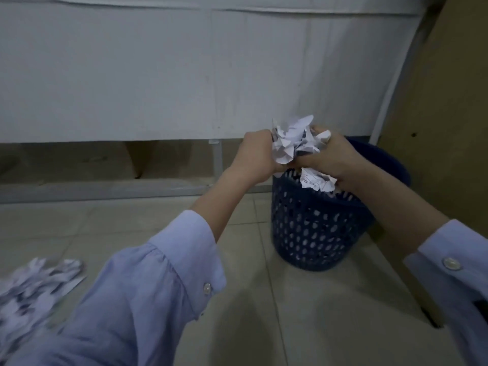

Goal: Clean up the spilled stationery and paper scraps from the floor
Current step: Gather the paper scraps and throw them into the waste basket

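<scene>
A bunch of crumpled white paper scraps (291, 140) is pressed between my left hand (257, 157) and my right hand (335, 161), right above the mouth of a dark blue perforated waste basket (309, 228). Another crumpled piece (317, 179) with handwriting hangs under my right hand at the basket's rim. More paper shows through the holes in the basket's wall. A blurred heap of torn paper scraps (34, 289) lies on the tiled floor at the lower left. No stationery is visible.
A white panel (158, 75) with a grey metal frame bar (105, 190) along the floor stands behind the basket. A brown board wall (449, 114) rises at the right. Beige floor tiles (303, 313) lie in front of the basket.
</scene>
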{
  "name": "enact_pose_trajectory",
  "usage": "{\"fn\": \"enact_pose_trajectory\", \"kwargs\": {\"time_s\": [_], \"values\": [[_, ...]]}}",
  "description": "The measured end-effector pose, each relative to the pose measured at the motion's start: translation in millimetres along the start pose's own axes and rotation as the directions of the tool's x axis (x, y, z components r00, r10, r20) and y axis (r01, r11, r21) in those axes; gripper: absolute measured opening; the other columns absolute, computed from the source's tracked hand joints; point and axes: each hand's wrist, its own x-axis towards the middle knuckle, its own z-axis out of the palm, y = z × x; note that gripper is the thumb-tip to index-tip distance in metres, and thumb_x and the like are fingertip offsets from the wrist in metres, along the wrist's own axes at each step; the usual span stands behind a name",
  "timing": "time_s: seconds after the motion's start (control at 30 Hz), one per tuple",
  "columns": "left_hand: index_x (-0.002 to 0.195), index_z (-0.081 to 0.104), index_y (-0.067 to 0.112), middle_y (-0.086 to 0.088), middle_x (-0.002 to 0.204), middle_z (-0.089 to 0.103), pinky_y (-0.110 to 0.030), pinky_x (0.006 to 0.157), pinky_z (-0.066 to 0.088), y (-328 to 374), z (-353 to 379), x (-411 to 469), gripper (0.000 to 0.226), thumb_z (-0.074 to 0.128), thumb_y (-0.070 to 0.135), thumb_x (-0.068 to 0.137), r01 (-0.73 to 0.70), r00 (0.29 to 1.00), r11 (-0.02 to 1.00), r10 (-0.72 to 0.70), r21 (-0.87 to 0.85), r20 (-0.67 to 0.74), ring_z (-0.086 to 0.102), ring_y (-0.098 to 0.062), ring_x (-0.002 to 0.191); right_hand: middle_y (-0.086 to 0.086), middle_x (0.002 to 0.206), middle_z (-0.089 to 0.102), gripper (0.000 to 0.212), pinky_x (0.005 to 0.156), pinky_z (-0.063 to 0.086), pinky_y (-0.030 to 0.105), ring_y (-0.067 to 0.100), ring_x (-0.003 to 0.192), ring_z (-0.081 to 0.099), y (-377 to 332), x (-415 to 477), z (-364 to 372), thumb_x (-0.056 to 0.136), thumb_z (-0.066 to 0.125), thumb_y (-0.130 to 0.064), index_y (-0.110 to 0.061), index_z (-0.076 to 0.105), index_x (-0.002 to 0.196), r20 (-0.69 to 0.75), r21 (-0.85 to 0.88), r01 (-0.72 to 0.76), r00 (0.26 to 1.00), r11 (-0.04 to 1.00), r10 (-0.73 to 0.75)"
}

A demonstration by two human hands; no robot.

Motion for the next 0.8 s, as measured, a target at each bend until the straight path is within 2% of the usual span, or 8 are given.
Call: {"fn": "enact_pose_trajectory", "kwargs": {"time_s": [0.07, 0.13, 0.23, 0.33, 0.43, 0.63, 0.73, 0.8], "values": [[0.091, 0.057, 0.008, -0.010, 0.095, 0.064, -0.019, 0.062, 0.031, 13.0, 19.5, 7.6, 0.033, 0.073, 0.033, 0.079, -0.031, 0.999, 0.999, 0.032, -0.036, 0.024, 0.056, -0.021, 0.084, 0.000, 0.101, 0.074, 0.048, 0.080, 0.057, 0.028, 0.014, 0.093, 0.070, 14.5, 2.7, -20.4, 0.068, 0.081, -0.001, -0.014, 0.068, 0.112, -0.023, -0.002, -0.088, 0.996, 0.996, 0.088], [0.079, 0.050, 0.010, -0.003, 0.075, 0.054, -0.020, 0.054, 0.027, 22.1, 37.6, 11.3, 0.027, 0.069, 0.029, 0.083, -0.069, 0.997, 0.992, 0.072, -0.104, 0.021, 0.047, -0.015, 0.070, 0.000, 0.091, 0.074, 0.034, 0.067, 0.055, 0.022, 0.016, 0.085, 0.070, 27.6, 5.1, -36.6, 0.071, 0.080, -0.006, -0.013, 0.070, 0.103, -0.076, -0.020, -0.195, 0.978, 0.981, 0.193], [0.063, 0.037, 0.015, 0.006, 0.061, 0.039, -0.021, 0.043, 0.029, 32.0, 62.4, 22.0, 0.040, 0.065, 0.031, 0.086, -0.053, 0.997, 0.989, 0.060, -0.135, 0.045, 0.036, -0.009, 0.054, 0.009, 0.095, 0.073, 0.033, 0.067, 0.057, 0.026, 0.021, 0.085, 0.069, 43.7, 9.0, -57.9, 0.074, 0.077, -0.003, -0.009, 0.069, 0.105, -0.105, 0.027, -0.340, 0.934, 0.940, 0.341], [0.071, 0.041, 0.011, -0.006, 0.071, 0.053, -0.024, 0.048, 0.029, 35.1, 82.1, 32.0, 0.032, 0.062, 0.029, 0.089, -0.062, 0.993, 0.991, 0.073, -0.120, 0.089, 0.047, -0.018, 0.065, 0.011, 0.103, 0.072, 0.043, 0.079, 0.057, 0.034, 0.023, 0.092, 0.069, 54.3, 9.8, -70.1, 0.071, 0.080, -0.006, -0.012, 0.067, 0.111, -0.106, 0.033, -0.421, 0.901, 0.907, 0.422], [0.083, 0.050, 0.009, -0.015, 0.088, 0.063, -0.027, 0.061, 0.034, 29.3, 95.6, 33.7, 0.022, 0.058, 0.028, 0.091, -0.091, 0.987, 0.993, 0.100, -0.081, 0.123, 0.052, -0.021, 0.075, 0.006, 0.099, 0.071, 0.041, 0.078, 0.055, 0.031, 0.020, 0.090, 0.067, 59.1, 7.6, -72.3, 0.071, 0.081, -0.008, -0.015, 0.067, 0.109, -0.117, -0.041, -0.427, 0.900, 0.903, 0.420], [0.095, 0.054, 0.003, -0.012, 0.093, 0.061, -0.028, 0.060, 0.035, 18.4, 109.4, 38.6, 0.030, 0.066, 0.029, 0.084, -0.072, 0.993, 0.997, 0.069, 0.024, 0.093, 0.056, -0.025, 0.082, -0.005, 0.084, 0.062, 0.028, 0.049, 0.045, 0.008, 0.008, 0.074, 0.058, 66.3, -0.2, -65.0, 0.076, 0.076, -0.002, -0.015, 0.061, 0.096, -0.148, -0.112, -0.407, 0.909, 0.906, 0.390], [0.090, 0.052, 0.005, -0.014, 0.091, 0.057, -0.027, 0.058, 0.031, 15.6, 113.2, 41.6, 0.023, 0.063, 0.023, 0.083, -0.069, 0.996, 0.997, 0.067, 0.038, 0.067, 0.055, -0.027, 0.083, 0.000, 0.110, 0.057, 0.067, 0.071, 0.047, 0.016, 0.015, 0.094, 0.056, 70.7, 3.3, -62.0, 0.074, 0.080, -0.008, -0.011, 0.047, 0.131, -0.186, -0.102, -0.442, 0.889, 0.891, 0.419], [0.089, 0.050, 0.005, -0.012, 0.090, 0.051, -0.026, 0.056, 0.029, 14.6, 114.7, 41.9, 0.023, 0.063, 0.022, 0.082, -0.070, 0.996, 0.997, 0.068, 0.036, 0.061, 0.053, -0.026, 0.084, 0.007, 0.127, 0.052, 0.086, 0.083, 0.044, 0.025, 0.018, 0.106, 0.053, 74.0, 5.7, -60.2, 0.072, 0.082, -0.011, -0.012, 0.033, 0.143, -0.226, -0.072, -0.444, 0.879, 0.893, 0.419]]}}
